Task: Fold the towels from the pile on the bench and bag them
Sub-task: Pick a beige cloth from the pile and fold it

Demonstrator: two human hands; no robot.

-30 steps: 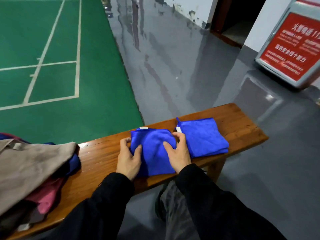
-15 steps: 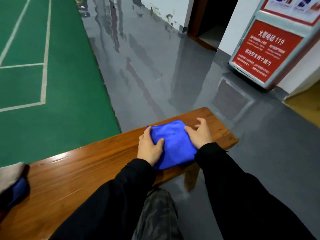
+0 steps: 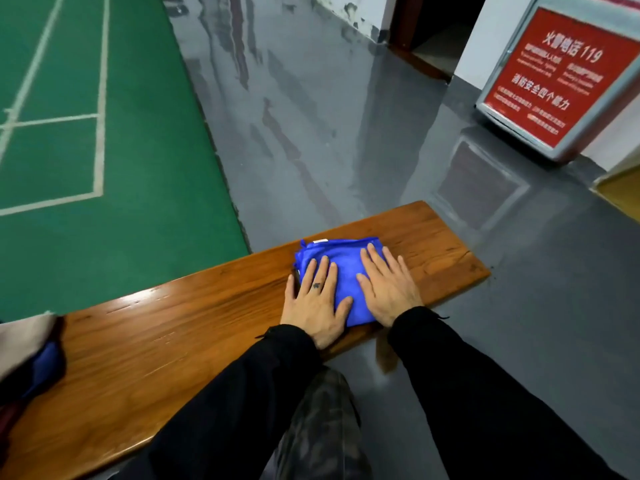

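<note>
With fingers straight, left hand (image 3: pixel 317 303) and right hand (image 3: pixel 388 289) press flat on the blue towel (image 3: pixel 343 268). Towel sits near the table's (image 3: pixel 173 341) right end.

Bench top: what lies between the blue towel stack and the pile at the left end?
Head view: only bare wood of the bench between the blue towel stack and the pile.
</note>
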